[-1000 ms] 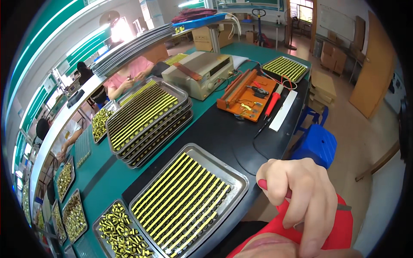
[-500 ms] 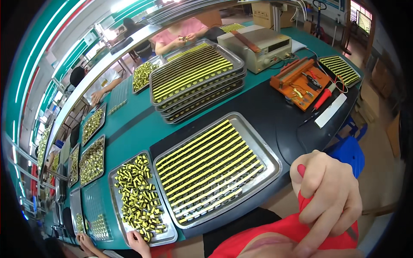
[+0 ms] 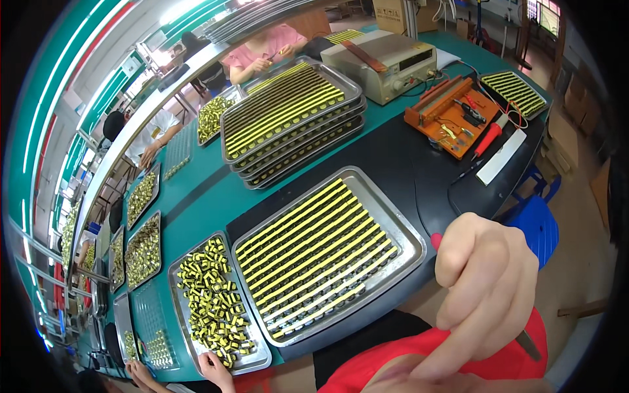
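Note:
My right hand (image 3: 488, 281) is closed, large and near at the right. A red tip (image 3: 436, 241) sticks out on its left side and a thin metal end (image 3: 527, 345) shows below, apparently one tool. My left hand (image 3: 215, 369), at the lower edge, has its fingers bent over the near rim of a metal tray (image 3: 259, 359) of loose yellow-and-black parts (image 3: 213, 301). Whether they pinch a part is hidden. Between my hands lies a larger metal tray (image 3: 409, 242) holding such parts in long, straight rows (image 3: 314, 255).
Behind stand stacked metal trays (image 3: 295, 121), a beige instrument (image 3: 380, 65) and an orange tool box (image 3: 452, 118). A red-handled probe (image 3: 488, 139) and white strip (image 3: 501, 157) lie at the right. A blue stool (image 3: 534, 226) stands beyond the table. Co-workers' hands (image 3: 262, 63) work across and at left.
My right hand has risen slightly and shifted left, still closed. My left hand stays at the tray rim. The view has tilted a little. The co-worker in pink has moved their hands apart.

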A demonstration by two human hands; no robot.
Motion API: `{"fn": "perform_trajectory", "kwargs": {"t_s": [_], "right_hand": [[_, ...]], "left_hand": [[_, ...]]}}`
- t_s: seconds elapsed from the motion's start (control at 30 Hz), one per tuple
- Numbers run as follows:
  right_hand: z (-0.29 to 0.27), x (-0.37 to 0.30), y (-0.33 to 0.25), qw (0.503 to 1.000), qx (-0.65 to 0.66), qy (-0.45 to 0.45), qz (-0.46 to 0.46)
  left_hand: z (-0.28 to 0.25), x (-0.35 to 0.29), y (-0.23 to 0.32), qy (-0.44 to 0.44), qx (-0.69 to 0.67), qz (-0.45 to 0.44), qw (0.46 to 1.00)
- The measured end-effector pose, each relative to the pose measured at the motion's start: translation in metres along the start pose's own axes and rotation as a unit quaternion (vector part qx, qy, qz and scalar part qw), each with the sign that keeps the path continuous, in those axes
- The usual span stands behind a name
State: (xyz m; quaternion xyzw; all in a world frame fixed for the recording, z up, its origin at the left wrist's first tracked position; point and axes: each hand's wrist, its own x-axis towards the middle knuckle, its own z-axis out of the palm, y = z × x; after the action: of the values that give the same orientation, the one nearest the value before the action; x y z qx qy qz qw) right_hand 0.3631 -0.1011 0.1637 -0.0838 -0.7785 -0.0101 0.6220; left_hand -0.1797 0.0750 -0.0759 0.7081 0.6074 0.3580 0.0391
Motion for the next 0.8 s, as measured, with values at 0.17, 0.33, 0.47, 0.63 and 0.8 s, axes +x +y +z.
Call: {"fn": "perform_trajectory", "kwargs": {"t_s": [0.17,0.33,0.47,0.63,0.8], "right_hand": [[0.001,0.007,0.0,1.0,0.001,0.014,0.003],[0.0,0.001,-0.007,1.0,-0.005,-0.012,-0.003],[-0.007,0.001,-0.004,0.998,0.017,-0.058,0.02],[-0.012,-0.007,-0.001,0.995,-0.049,-0.088,-0.01],[-0.001,-0.005,0.013,0.997,-0.058,-0.005,-0.052]], "left_hand": [[-0.002,-0.001,0.006,-0.004,0.018,0.014,1.0],[-0.002,-0.003,0.014,-0.002,-0.004,0.012,1.0],[-0.004,-0.003,0.015,-0.021,-0.017,-0.013,1.0],[-0.002,0.0,0.017,-0.019,-0.013,-0.014,1.0],[-0.008,-0.001,0.018,-0.018,0.008,-0.02,1.0]]}}
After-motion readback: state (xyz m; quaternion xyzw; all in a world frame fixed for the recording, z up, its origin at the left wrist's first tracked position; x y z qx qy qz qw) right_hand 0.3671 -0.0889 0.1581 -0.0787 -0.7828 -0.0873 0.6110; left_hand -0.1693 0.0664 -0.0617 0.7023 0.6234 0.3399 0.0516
